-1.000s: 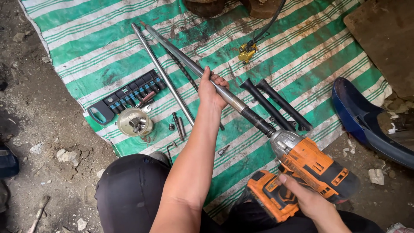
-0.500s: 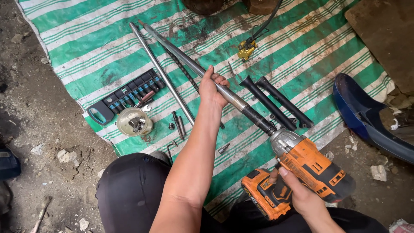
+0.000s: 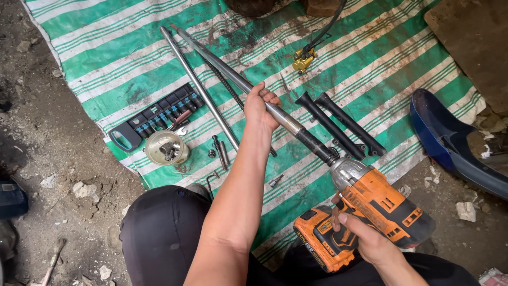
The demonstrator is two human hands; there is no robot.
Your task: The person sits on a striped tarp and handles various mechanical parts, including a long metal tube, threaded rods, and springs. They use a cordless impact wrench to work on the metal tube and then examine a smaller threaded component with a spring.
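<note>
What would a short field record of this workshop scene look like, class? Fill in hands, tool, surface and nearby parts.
left hand: left hand gripping the long fork tube
right hand: right hand holding the orange impact driver
tool position: driver's nose at the tube's black lower end
surface: green-and-white striped tarp
nearby: socket set, small bowl of parts, two black fork legs, loose thin rod

1 orange impact wrench (image 3: 378,204), 2 black fork legs (image 3: 338,123), 1 socket set (image 3: 153,117).
</note>
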